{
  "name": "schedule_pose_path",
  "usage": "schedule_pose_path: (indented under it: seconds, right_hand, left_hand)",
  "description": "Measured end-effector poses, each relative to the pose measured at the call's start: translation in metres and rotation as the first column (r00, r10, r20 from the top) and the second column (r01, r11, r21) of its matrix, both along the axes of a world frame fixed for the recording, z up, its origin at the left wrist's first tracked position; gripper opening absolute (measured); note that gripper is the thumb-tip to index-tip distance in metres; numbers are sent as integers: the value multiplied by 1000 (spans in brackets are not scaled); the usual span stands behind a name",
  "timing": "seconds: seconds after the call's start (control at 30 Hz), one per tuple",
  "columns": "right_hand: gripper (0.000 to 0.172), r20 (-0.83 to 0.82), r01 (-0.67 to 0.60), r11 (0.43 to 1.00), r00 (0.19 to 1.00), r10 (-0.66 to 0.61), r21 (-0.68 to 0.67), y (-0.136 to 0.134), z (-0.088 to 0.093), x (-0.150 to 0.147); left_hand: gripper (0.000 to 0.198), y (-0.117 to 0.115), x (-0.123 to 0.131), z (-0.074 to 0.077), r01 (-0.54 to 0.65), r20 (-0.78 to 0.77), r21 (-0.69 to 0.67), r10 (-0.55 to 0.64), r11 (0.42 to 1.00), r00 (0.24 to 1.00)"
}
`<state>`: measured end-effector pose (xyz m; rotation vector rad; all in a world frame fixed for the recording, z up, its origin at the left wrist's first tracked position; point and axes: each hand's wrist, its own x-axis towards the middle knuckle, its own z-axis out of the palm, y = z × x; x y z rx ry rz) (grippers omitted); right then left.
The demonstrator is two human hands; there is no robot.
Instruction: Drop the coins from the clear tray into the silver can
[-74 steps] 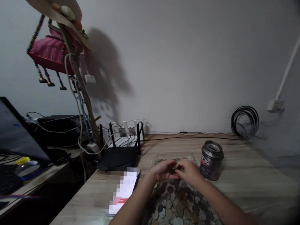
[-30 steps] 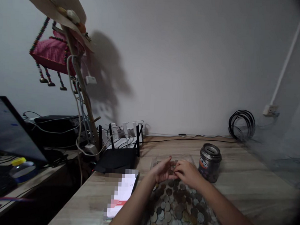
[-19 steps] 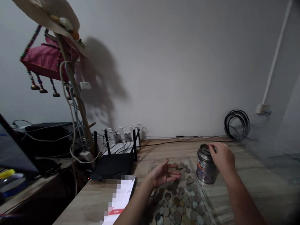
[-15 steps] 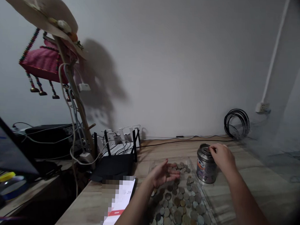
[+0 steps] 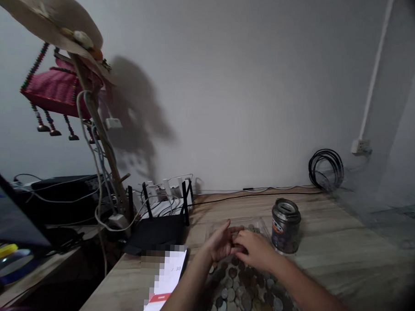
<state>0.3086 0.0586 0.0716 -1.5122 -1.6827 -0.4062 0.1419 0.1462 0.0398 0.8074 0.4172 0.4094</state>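
My left hand point(image 5: 221, 242) is held palm up above the coins, thumb raised and fingers stretched out; my right hand partly covers them. My right hand point(image 5: 256, 250) reaches over to the left palm, its fingertips drawn together there; whatever is between them is hidden. Below both hands, many coins point(image 5: 231, 308) of mixed silver and brownish tones lie spread in a shallow clear plastic tray point(image 5: 209, 226). To the right of the tray stands an upright, dark metal coin tin point(image 5: 285, 227) with a slot in its lid and an orange-and-white label; neither hand touches it.
A phone point(image 5: 168, 277) with a lit screen lies left of the tray. Behind it are a black router point(image 5: 159, 231) with antennas and white plugs. A black cable coil point(image 5: 326, 169) leans at the wall. A monitor point(image 5: 10, 211) stands far left, below a hanging pink bag point(image 5: 55, 89).
My right hand has left the tin's lid and moved left and down to my left palm. The lid slot is now uncovered. My left hand stays nearly in place.
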Motion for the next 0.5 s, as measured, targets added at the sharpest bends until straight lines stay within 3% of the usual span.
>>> schedule_pose_path:
  seconds: [0.2, 0.3, 0.43, 0.5]
  right_hand:
    - [25, 58, -209, 963, 973, 222, -172, -2, -2, -10]
    - [24, 87, -265, 930, 951, 295, -254, 0, 4, -8]
    - [27, -1, -21, 998, 1000, 21, -51, 3, 28, 39]
    - [25, -56, 190, 982, 981, -188, 25, 3, 38, 72]
  left_hand:
    - [57, -10, 5, 5, 101, 47, 47, -103, 994, 994]
    - [55, -10, 5, 5, 84, 37, 71, -87, 994, 996]
    - [55, -2, 4, 0, -26, -55, 112, 32, 993, 998]
    - [51, 2, 4, -3, -80, -77, 124, 90, 989, 993]
